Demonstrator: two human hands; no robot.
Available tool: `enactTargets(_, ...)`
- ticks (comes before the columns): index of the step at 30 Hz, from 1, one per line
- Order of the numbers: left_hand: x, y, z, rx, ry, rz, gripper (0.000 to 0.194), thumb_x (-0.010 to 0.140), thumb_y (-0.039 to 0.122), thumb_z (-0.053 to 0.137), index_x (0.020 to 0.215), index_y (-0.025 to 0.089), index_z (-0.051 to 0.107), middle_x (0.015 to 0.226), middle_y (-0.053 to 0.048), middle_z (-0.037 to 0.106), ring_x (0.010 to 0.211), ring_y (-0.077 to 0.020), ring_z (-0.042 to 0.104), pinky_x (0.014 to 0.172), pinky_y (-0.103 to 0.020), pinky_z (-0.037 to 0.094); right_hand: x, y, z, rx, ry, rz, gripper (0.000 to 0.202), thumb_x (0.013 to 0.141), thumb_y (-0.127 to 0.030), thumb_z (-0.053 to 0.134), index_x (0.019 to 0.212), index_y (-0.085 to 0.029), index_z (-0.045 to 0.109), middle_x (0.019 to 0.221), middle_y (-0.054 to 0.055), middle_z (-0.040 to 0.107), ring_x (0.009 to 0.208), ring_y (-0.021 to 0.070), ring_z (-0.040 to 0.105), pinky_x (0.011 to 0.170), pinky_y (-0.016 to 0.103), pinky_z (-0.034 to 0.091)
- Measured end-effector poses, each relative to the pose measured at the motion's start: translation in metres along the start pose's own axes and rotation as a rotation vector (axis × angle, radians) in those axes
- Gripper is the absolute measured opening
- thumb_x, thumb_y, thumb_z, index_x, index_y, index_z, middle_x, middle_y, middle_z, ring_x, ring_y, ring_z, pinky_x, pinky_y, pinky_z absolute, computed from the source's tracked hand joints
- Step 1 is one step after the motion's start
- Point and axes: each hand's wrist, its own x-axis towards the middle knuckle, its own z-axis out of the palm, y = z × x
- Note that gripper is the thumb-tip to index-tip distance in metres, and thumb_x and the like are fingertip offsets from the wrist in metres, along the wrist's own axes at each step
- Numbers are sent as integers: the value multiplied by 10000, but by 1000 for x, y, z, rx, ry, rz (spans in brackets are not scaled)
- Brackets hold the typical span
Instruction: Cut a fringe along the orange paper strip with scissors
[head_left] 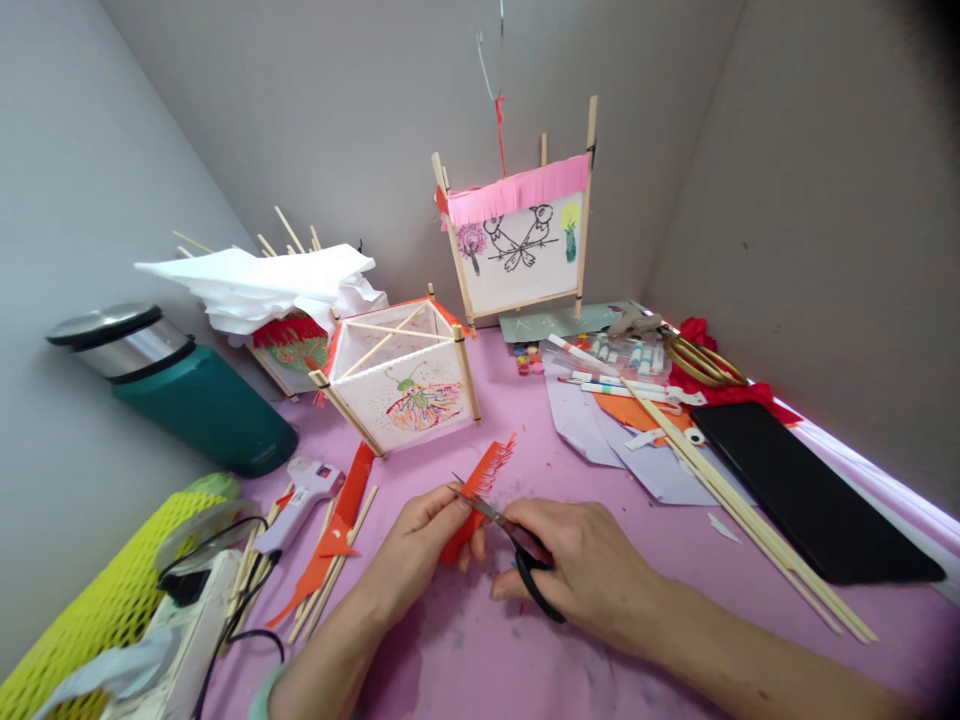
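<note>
Scissors (pixel 489 510), black-handled, are gripped in the right hand (pixel 592 555), the blades set against the strip. Strip (pixel 480 480), orange, fringed along one edge, is pinched between thumb and fingers of the left hand (pixel 427 535), over the pink counter (pixel 465 660). Lantern (pixel 424 400), insect-painted, is stood beyond the left hand; glue gun (pixel 300 500) is laid to that hand's left. Sticks (pixel 739 508) are laid right of the right hand, phone (pixel 810 490) farther right.
</note>
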Motion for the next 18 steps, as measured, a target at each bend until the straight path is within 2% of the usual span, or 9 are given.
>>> enactTargets(11,-1,-1,-1,-4,0,-12,262,872,358,469,753,143,562,572,1,599,487,-93,477,511,-205,381,-1,4,5,0,1,-21,306,818,-505,573,776,-207,521,678,-29,597,583,120,504,545,225,277)
enactTargets(18,-1,0,-1,-21,7,-17,247,857,352,480,737,146,544,551,-6,601,468,-97,473,493,-203,375,1,5,5,8,-11,-20,313,819,-511,572,780,-204,525,673,-28,598,580,119,506,545,224,278)
